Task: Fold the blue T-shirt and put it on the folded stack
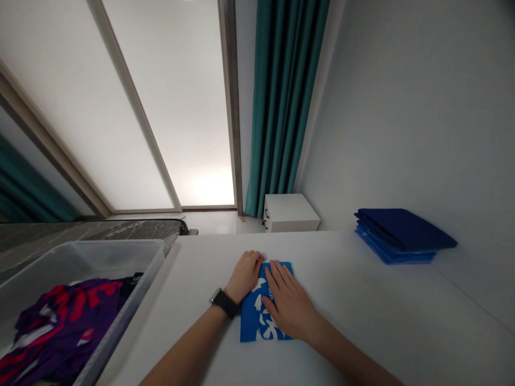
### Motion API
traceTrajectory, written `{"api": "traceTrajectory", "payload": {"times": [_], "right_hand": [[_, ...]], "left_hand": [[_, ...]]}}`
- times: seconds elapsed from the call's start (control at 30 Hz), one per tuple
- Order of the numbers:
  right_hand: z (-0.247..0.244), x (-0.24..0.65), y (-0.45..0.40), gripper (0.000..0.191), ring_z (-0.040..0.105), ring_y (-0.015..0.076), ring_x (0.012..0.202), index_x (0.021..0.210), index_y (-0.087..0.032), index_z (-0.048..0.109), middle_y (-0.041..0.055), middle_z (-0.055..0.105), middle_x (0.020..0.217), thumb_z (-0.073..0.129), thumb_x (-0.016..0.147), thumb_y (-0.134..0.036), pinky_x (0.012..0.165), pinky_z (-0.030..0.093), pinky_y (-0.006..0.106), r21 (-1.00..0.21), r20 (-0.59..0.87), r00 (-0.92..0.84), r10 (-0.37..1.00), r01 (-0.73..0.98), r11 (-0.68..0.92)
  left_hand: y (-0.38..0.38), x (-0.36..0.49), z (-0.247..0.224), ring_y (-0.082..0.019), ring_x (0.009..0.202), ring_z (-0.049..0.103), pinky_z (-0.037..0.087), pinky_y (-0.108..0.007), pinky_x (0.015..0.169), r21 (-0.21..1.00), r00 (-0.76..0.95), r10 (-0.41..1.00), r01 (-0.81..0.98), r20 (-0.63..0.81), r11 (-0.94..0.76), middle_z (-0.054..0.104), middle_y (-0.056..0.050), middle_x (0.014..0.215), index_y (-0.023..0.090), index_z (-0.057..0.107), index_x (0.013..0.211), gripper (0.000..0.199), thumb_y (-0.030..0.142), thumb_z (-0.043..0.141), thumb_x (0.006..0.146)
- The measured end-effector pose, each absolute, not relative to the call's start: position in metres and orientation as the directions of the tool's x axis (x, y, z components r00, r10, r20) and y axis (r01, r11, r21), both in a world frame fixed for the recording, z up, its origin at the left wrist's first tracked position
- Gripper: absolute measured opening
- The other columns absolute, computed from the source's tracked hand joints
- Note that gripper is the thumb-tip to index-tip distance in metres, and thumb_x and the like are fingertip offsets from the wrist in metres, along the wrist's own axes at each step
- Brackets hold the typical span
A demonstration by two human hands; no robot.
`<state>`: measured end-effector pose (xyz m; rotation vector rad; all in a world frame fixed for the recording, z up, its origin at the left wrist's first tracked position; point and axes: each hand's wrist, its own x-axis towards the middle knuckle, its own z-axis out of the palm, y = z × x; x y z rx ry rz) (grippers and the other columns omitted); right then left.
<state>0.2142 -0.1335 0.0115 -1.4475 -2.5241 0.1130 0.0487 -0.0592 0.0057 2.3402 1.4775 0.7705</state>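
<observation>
A folded blue cloth with a white print (251, 321) lies flat on the white table in front of me. My right hand (290, 303) rests palm down across its right side, fingers stretched out. At the cloth's upper left edge is my left hand (244, 276), with a black watch on the wrist. Its fingers are curled together against that edge, and the fingertips touch the cloth. Part of the print is covered by my right hand.
A stack of folded navy and blue cloths (402, 230) sits at the table's right, by the wall. On the left stands a translucent plastic bin (155, 260) holding purple and red clothes (76, 316). Beyond the white table (330, 268) are a small white cabinet (292, 212) and teal curtain (281, 107).
</observation>
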Motion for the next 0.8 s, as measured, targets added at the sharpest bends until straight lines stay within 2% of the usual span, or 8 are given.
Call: {"api": "traceTrajectory", "payload": {"times": [0.1, 0.23, 0.3, 0.4, 0.53, 0.8], "right_hand": [[0.012, 0.215, -0.132, 0.064, 0.022, 0.0295, 0.146, 0.149, -0.007, 0.034, 0.0169, 0.025, 0.157, 0.038, 0.098, -0.044, 0.119, 0.022, 0.045, -0.173, 0.157, -0.492, 0.857, 0.84, 0.514], [0.012, 0.214, -0.133, 0.063, 0.022, 0.0301, 0.146, 0.149, -0.005, 0.034, 0.0184, 0.026, 0.157, 0.038, 0.098, -0.042, 0.119, 0.022, 0.046, -0.16, 0.162, -0.492, 0.855, 0.842, 0.515], [0.01, 0.214, -0.133, 0.062, 0.022, 0.0302, 0.145, 0.148, -0.004, 0.034, 0.0191, 0.026, 0.157, 0.039, 0.097, -0.04, 0.119, 0.021, 0.046, -0.154, 0.166, -0.506, 0.846, 0.834, 0.529], [0.004, 0.214, -0.132, 0.064, 0.019, 0.0299, 0.146, 0.151, -0.006, 0.027, 0.0181, 0.025, 0.157, 0.041, 0.096, -0.034, 0.12, 0.021, 0.047, -0.14, 0.182, -0.55, 0.815, 0.806, 0.575], [-0.003, 0.216, -0.129, 0.061, 0.019, 0.0283, 0.146, 0.151, -0.008, 0.029, 0.0159, 0.025, 0.158, 0.042, 0.095, -0.029, 0.119, 0.023, 0.047, -0.124, 0.194, -0.535, 0.823, 0.818, 0.561], [0.0, 0.217, -0.13, 0.058, 0.02, 0.0281, 0.146, 0.149, -0.006, 0.033, 0.0166, 0.025, 0.157, 0.037, 0.097, -0.03, 0.12, 0.021, 0.045, -0.103, 0.188, -0.519, 0.834, 0.834, 0.542]], "left_hand": [[-0.062, 0.048, 0.013, -0.02, 0.095, 0.059, 0.048, -0.035, 0.089, 0.462, 0.346, 0.889, 0.763, 0.299, -0.452, 0.065, -0.007, 0.096, 0.017, 0.061, 0.098, 0.024, 0.012, 0.037, 0.097], [-0.082, 0.051, 0.038, -0.024, 0.105, 0.057, 0.046, -0.041, 0.093, 0.297, 0.393, 0.865, 0.825, 0.311, -0.481, 0.063, -0.011, 0.111, 0.015, 0.056, 0.122, 0.032, 0.015, 0.034, 0.099], [-0.101, 0.055, 0.049, -0.025, 0.113, 0.055, 0.045, -0.042, 0.097, 0.256, 0.435, 0.845, 0.818, 0.31, -0.515, 0.06, -0.013, 0.123, 0.014, 0.048, 0.133, 0.037, 0.021, 0.034, 0.1], [-0.13, 0.058, 0.051, -0.027, 0.132, 0.044, 0.038, -0.044, 0.108, 0.234, 0.504, 0.802, 0.778, 0.321, -0.583, 0.049, -0.014, 0.144, 0.016, 0.035, 0.146, 0.05, 0.037, 0.038, 0.1], [-0.146, 0.05, 0.031, -0.029, 0.142, 0.032, 0.031, -0.047, 0.114, 0.191, 0.538, 0.799, 0.783, 0.269, -0.592, 0.039, -0.015, 0.152, 0.013, 0.028, 0.15, 0.067, 0.05, 0.043, 0.096], [-0.136, 0.033, 0.013, -0.025, 0.146, 0.024, 0.028, -0.046, 0.117, 0.13, 0.536, 0.806, 0.807, 0.252, -0.577, 0.033, -0.014, 0.155, 0.01, 0.035, 0.148, 0.056, 0.041, 0.032, 0.101]]}}
